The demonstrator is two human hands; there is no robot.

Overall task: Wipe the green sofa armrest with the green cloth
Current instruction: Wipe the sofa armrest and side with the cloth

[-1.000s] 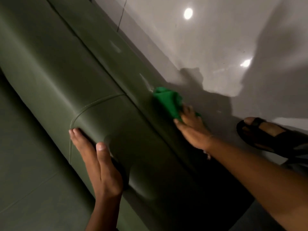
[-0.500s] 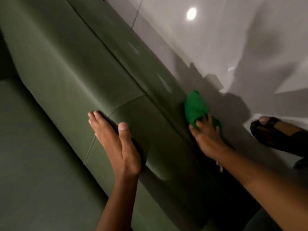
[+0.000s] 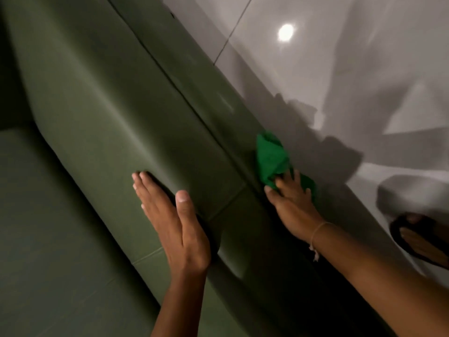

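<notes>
Since 0.5 s ago: view has swung, so both hands sit further right in frame, and the seam line across the armrest now lies between the hands rather than beside the L fingers. R hand w/ cloth has stayed low on the outer face.

Green sofa armrest (image 3: pixel 116 113) runs diagonally, top-left to bottom-right; seat cushion (image 3: pixel 36 215) at lower left. L hand (image 3: pixel 173 221) lies flat on the rounded top of the armrest, fingers straight and together, thumb out to the side, grip wide and holding nothing. R hand (image 3: pixel 292 205) presses the green cloth (image 3: pixel 272 159) against the outer side of the armrest, down near the floor; fingers spread over the cloth's lower part, bunched cloth sticking out beyond the fingertips and a bit showing past the hand's far edge. Thin string bracelet (image 3: pixel 318 231) on R wrist.

Glossy pale tiled floor (image 3: pixel 315 57) on the right w/ a round light reflection. Foot in a dark sandal (image 3: pixel 418 239) at right edge, well apart from the cloth.
</notes>
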